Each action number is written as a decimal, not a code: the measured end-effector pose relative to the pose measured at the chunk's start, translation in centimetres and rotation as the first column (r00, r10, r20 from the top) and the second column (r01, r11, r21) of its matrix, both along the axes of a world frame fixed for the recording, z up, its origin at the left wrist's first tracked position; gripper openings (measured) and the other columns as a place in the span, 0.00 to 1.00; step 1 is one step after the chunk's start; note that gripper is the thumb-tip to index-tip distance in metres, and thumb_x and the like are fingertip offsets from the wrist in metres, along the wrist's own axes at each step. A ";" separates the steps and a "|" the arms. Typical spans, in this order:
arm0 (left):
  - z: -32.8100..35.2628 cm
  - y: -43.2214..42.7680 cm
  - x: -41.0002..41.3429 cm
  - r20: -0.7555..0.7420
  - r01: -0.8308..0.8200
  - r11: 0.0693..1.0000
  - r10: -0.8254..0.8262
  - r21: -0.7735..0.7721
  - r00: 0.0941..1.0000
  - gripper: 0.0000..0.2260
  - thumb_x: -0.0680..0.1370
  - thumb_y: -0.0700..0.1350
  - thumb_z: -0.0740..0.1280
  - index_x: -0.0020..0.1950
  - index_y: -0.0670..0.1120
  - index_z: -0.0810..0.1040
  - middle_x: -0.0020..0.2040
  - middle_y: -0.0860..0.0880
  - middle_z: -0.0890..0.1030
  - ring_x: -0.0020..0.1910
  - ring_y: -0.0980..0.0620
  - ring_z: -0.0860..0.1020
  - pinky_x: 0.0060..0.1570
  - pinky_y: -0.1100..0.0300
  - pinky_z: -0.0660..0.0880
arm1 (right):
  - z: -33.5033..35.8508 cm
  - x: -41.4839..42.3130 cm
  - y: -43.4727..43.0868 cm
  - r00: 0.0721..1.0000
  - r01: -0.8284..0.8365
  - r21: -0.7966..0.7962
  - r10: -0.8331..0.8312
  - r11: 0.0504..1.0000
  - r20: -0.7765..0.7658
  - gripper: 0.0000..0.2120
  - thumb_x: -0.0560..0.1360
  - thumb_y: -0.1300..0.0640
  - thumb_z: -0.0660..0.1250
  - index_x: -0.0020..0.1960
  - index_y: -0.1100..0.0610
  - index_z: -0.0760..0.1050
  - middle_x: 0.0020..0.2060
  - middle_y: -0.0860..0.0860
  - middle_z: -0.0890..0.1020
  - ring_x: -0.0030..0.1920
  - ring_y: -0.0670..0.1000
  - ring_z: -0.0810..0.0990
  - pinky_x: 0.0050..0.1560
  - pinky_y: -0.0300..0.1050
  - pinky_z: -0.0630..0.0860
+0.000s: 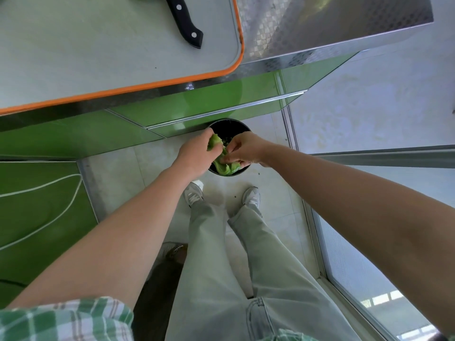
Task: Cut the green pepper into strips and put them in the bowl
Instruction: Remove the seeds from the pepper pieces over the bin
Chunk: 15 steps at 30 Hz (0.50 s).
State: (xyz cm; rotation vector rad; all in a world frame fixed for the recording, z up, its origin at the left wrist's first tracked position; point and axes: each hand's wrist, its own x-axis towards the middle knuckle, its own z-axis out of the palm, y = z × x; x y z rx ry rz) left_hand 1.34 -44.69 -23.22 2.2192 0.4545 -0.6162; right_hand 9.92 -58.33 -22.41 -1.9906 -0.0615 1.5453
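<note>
Head view. Holding green pepper [222, 166] in both hands near centre, over black round bin [231, 125] on floor. Gripping pepper's upper end with left hand [194, 153], fingers curled round it. Pinching lower end with fingertips of right hand [246, 150], at 3 o'clock of left. At 11 o'clock, well apart from hands: black-handled knife [186, 19] lying on orange-rimmed cutting board [98, 57].

Both bare arms stretched forward, down. Left hand [194, 153] grips green pepper [222, 166]; right hand [246, 148] just beside, fingers pinching same pepper.
</note>
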 end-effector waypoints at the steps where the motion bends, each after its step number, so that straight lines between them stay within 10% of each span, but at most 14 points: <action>1: 0.0 0.0 0.0 0.001 0.013 1.000 -0.013 0.003 1.000 0.08 0.81 0.50 0.59 0.49 0.45 0.66 0.35 0.50 0.70 0.33 0.47 0.69 0.32 0.54 0.62 | 0.0 0.1 0.0 1.000 0.013 0.005 -0.013 1.000 -0.001 0.07 0.71 0.64 0.73 0.45 0.63 0.76 0.37 0.53 0.78 0.33 0.47 0.79 0.31 0.35 0.78; 7: -0.4 0.7 -0.2 -0.022 -0.030 0.997 0.032 0.065 0.999 0.11 0.81 0.51 0.59 0.57 0.44 0.70 0.37 0.50 0.73 0.37 0.45 0.72 0.36 0.54 0.65 | -1.4 1.1 -1.3 0.978 0.154 -0.016 -0.150 0.988 0.143 0.09 0.77 0.70 0.61 0.47 0.65 0.80 0.41 0.60 0.83 0.36 0.53 0.83 0.47 0.50 0.82; 15: -0.1 0.4 0.4 0.000 -0.024 1.000 0.024 -0.017 1.000 0.08 0.81 0.50 0.60 0.49 0.46 0.67 0.34 0.52 0.71 0.33 0.49 0.69 0.32 0.55 0.62 | -0.9 0.3 0.3 0.994 0.033 0.017 -0.035 0.999 0.101 0.06 0.72 0.59 0.73 0.42 0.61 0.78 0.33 0.51 0.78 0.33 0.47 0.77 0.30 0.35 0.75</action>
